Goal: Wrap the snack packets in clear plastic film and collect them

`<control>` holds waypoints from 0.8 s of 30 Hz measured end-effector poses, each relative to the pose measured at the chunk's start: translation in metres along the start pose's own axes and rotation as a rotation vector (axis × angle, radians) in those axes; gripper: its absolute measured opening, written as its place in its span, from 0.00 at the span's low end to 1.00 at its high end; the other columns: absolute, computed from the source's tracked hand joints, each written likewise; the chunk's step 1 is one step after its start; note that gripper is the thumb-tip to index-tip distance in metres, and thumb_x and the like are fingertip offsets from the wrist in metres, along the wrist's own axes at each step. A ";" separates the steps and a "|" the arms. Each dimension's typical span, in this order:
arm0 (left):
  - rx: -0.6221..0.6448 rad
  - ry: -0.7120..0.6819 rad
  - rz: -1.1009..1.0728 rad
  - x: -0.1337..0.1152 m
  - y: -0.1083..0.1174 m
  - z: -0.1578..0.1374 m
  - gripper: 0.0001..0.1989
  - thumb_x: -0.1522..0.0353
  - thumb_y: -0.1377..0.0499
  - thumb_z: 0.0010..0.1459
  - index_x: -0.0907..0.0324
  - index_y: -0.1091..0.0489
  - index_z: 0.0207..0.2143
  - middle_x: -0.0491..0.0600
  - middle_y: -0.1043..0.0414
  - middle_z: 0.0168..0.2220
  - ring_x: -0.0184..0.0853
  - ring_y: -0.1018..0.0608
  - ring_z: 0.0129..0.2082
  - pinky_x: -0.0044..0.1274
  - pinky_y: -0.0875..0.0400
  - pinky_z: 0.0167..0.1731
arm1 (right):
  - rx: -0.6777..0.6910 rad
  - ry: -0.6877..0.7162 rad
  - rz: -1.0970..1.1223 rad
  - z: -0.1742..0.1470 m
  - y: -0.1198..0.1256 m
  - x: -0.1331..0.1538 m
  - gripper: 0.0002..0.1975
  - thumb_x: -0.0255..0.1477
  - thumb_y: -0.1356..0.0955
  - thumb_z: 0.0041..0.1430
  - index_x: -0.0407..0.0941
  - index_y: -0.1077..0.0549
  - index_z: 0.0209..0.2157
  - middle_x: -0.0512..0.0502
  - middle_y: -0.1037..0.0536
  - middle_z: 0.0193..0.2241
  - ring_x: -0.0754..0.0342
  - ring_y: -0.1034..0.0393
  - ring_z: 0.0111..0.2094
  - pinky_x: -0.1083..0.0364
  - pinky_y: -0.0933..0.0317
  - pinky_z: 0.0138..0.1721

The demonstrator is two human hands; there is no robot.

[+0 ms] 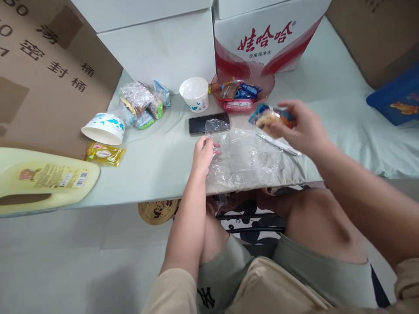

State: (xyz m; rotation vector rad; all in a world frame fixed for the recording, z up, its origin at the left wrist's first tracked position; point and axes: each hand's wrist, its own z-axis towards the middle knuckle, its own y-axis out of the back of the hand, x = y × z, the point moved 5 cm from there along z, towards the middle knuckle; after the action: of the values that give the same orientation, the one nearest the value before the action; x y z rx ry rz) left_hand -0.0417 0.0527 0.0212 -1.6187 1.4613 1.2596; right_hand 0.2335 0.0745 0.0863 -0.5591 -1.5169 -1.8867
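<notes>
My right hand (pixel 299 126) grips a blue snack packet (pixel 270 118) with a tan, cookie-like print, raised in front of the pink glass bowl (pixel 270 89). That bowl holds several wrapped snacks. The fingers of my left hand (pixel 204 152) are closed on the edge of a clear plastic bag (pixel 242 159), which lies crumpled along the table's front edge. Part of the bag reaches over a black phone (pixel 199 124). Beneath my right hand lies a thin white strip-like object (pixel 281 145), too unclear to name.
A paper cup (pixel 194 102) stands upright behind the phone; another paper cup (pixel 104 131) lies tipped at left. Near it are a yellow packet (pixel 104 154), wrapped snacks (pixel 140 104) and a large yellow jug (pixel 81 174). Boxes (pixel 163 52) line the back. A blue container (pixel 396 96) stands right.
</notes>
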 end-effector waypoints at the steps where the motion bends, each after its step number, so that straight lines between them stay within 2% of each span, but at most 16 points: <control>1: 0.008 -0.007 0.004 -0.001 0.000 0.001 0.09 0.68 0.49 0.68 0.56 0.38 0.31 0.45 0.24 0.31 0.27 0.22 0.22 0.20 0.32 0.26 | -0.026 0.005 -0.028 0.016 0.008 0.012 0.25 0.36 0.26 0.59 0.46 0.28 0.56 0.40 0.20 0.47 0.43 0.24 0.45 0.40 0.29 0.50; 3: 0.025 -0.030 0.015 -0.002 0.000 0.002 0.10 0.68 0.49 0.68 0.56 0.38 0.31 0.44 0.24 0.31 0.26 0.23 0.22 0.21 0.32 0.27 | -0.046 0.040 -0.119 0.052 0.015 0.035 0.23 0.34 0.26 0.60 0.47 0.27 0.56 0.41 0.21 0.50 0.43 0.25 0.49 0.39 0.31 0.54; 5: 0.042 -0.050 0.032 -0.004 0.000 0.003 0.10 0.68 0.49 0.68 0.57 0.38 0.31 0.44 0.24 0.30 0.26 0.23 0.21 0.21 0.33 0.28 | 0.023 0.055 -0.238 0.089 0.008 0.050 0.23 0.33 0.25 0.61 0.48 0.27 0.57 0.41 0.21 0.51 0.44 0.27 0.51 0.38 0.32 0.56; 7: 0.058 -0.063 0.052 -0.004 -0.001 0.005 0.10 0.68 0.49 0.68 0.57 0.38 0.30 0.44 0.24 0.30 0.27 0.22 0.21 0.22 0.33 0.29 | 0.143 0.058 -0.347 0.120 -0.009 0.056 0.24 0.34 0.25 0.61 0.47 0.26 0.58 0.40 0.21 0.50 0.43 0.27 0.50 0.38 0.31 0.54; 9: 0.071 -0.070 0.068 -0.004 0.000 0.005 0.11 0.67 0.49 0.68 0.57 0.38 0.30 0.44 0.24 0.30 0.27 0.22 0.21 0.22 0.33 0.29 | 0.225 0.063 -0.398 0.137 -0.026 0.057 0.22 0.35 0.25 0.61 0.46 0.24 0.56 0.40 0.20 0.49 0.42 0.27 0.50 0.38 0.32 0.54; 11: 0.073 -0.070 0.080 -0.003 0.001 0.005 0.10 0.67 0.49 0.68 0.57 0.38 0.31 0.44 0.23 0.31 0.27 0.22 0.21 0.22 0.33 0.28 | 0.194 0.087 -0.406 0.137 -0.035 0.058 0.17 0.35 0.28 0.65 0.45 0.23 0.53 0.41 0.20 0.50 0.42 0.28 0.52 0.37 0.33 0.56; 13: 0.073 -0.061 0.088 -0.002 0.002 0.005 0.09 0.67 0.49 0.67 0.56 0.37 0.32 0.45 0.23 0.32 0.28 0.22 0.22 0.21 0.34 0.27 | 0.089 0.142 -0.391 0.116 -0.036 0.060 0.14 0.32 0.34 0.68 0.45 0.22 0.51 0.40 0.20 0.50 0.44 0.28 0.53 0.39 0.34 0.57; 16: 0.081 -0.068 0.085 0.000 0.004 0.004 0.07 0.66 0.48 0.66 0.56 0.36 0.33 0.46 0.23 0.33 0.29 0.21 0.24 0.21 0.34 0.26 | -0.002 0.317 -0.289 0.052 -0.037 0.057 0.13 0.30 0.37 0.65 0.43 0.22 0.44 0.37 0.18 0.43 0.44 0.24 0.46 0.42 0.30 0.50; 18: 0.075 -0.099 0.097 0.001 0.006 0.005 0.07 0.66 0.47 0.65 0.56 0.36 0.32 0.45 0.24 0.30 0.30 0.21 0.24 0.21 0.34 0.26 | 0.110 0.395 -0.201 0.002 -0.046 0.045 0.14 0.32 0.38 0.64 0.45 0.22 0.43 0.39 0.17 0.39 0.43 0.22 0.41 0.43 0.28 0.44; 19: 0.064 -0.116 0.106 0.002 0.008 0.005 0.07 0.66 0.46 0.65 0.56 0.36 0.31 0.45 0.25 0.29 0.31 0.22 0.24 0.21 0.34 0.26 | 0.211 0.392 -0.198 -0.021 -0.053 0.035 0.15 0.33 0.37 0.64 0.46 0.23 0.46 0.40 0.17 0.42 0.43 0.21 0.42 0.44 0.27 0.45; 21: 0.023 -0.138 0.114 0.004 0.014 0.007 0.08 0.67 0.45 0.64 0.56 0.35 0.30 0.44 0.27 0.25 0.31 0.22 0.23 0.21 0.34 0.26 | 0.345 0.390 -0.224 -0.058 -0.067 0.016 0.18 0.33 0.36 0.64 0.46 0.24 0.52 0.37 0.18 0.50 0.40 0.22 0.50 0.40 0.27 0.51; 24: -0.083 -0.153 0.145 0.007 0.029 0.009 0.09 0.67 0.45 0.63 0.55 0.36 0.29 0.43 0.30 0.23 0.30 0.25 0.21 0.21 0.35 0.24 | 0.396 0.366 -0.266 -0.085 -0.077 -0.008 0.24 0.31 0.34 0.62 0.46 0.27 0.59 0.37 0.26 0.62 0.35 0.31 0.64 0.33 0.34 0.61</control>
State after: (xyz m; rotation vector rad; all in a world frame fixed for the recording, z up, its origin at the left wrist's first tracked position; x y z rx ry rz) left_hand -0.0722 0.0524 0.0156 -1.4537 1.4698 1.5088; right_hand 0.1901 0.0037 0.0077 0.1663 -1.7066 -1.6876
